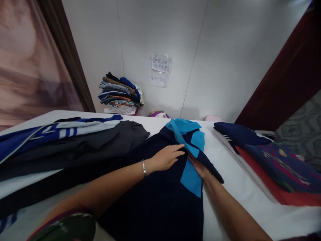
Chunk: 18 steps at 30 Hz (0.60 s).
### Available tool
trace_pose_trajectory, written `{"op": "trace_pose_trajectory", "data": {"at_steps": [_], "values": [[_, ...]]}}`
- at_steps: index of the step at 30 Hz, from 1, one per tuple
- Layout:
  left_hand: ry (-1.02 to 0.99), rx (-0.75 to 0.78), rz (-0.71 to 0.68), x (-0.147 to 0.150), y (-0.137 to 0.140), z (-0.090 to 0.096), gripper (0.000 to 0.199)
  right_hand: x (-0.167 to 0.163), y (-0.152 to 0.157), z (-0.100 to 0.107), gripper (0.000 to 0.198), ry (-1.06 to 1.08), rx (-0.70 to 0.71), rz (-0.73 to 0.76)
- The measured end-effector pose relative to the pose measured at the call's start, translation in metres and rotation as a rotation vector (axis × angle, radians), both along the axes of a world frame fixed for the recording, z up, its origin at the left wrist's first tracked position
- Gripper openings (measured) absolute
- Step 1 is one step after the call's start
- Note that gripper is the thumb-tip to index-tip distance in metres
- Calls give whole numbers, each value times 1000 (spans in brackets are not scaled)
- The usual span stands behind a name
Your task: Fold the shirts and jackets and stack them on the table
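A dark navy garment [160,201] with bright blue panels lies spread in front of me, its collar end [184,125] towards the wall. My left hand [167,157], with a silver bracelet at the wrist, rests over its upper part. The left fingers are stretched out, their tips at the edge of a blue strip. From the right, my right hand [199,167] reaches in at the garment's side. Its fingers go under a folded sleeve [210,167] with blue and navy parts, so the fabric hides their tips.
Left of the garment lie a dark grey garment [125,134] and a blue-and-white striped one [67,129]. Folded clothes [283,164] are piled on the white table [225,197] at right. A clothes stack [120,93] and handwritten paper signs [160,70] are at the back.
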<state>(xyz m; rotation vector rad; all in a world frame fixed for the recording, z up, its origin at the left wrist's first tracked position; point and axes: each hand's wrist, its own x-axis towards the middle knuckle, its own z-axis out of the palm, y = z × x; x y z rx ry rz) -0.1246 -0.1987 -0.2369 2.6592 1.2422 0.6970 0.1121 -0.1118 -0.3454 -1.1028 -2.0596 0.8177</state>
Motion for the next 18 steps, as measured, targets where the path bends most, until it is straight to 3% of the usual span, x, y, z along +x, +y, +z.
{"op": "trace_pose_trajectory", "data": {"at_steps": [3,8,14,18], "values": [[42,-110,271,-30,-27,-21,42,14,-5,4,59,164,-117,0],[224,-122,739,-90,-64,-27,51,16,-17,18,61,403,-338,71],[408,-245,985,-109,-89,-27,54,9,-10,60,65,474,-350,77],[485,-143,1053,-109,-89,-22,47,1,17,94,51,645,-366,76]]}}
